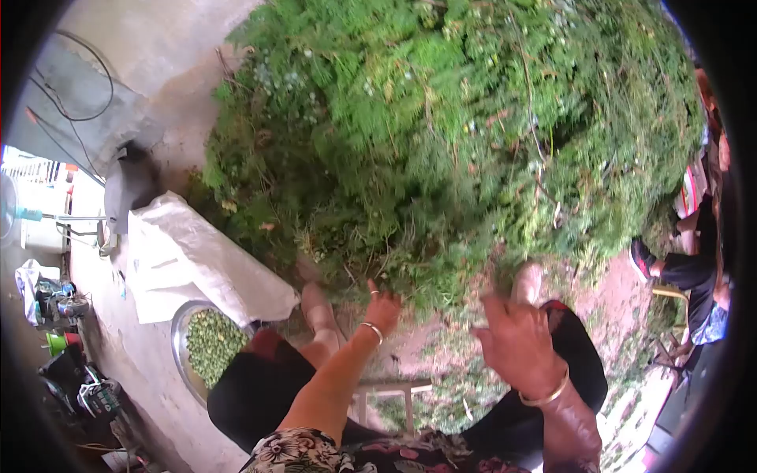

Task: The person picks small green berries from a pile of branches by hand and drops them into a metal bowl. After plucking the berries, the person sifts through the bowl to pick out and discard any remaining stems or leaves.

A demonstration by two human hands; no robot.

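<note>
A large heap of cut green plants (pixel 426 134) with feathery leaves and thin stems fills the view before me. My left hand (pixel 383 310), with a ring and a bangle, is at the heap's near edge. Its fingers point toward the stems, somewhat apart, and I make out nothing in them. My right hand (pixel 520 344), also with a bangle, is raised above my right knee, blurred by motion. Its fingers are apart with nothing visible between them. Left of my knee, a metal bowl (pixel 178 344) holds many small green pods or berries (pixel 211 347).
A white sack (pixel 201 256) lies beside the bowl. My feet stand at the heap's edge, with leaf scraps on the floor between them. At the right edge another person (pixel 690 276) sits close to the heap. Cables (pixel 83 79) and a fan (pixel 16 209) are at the left.
</note>
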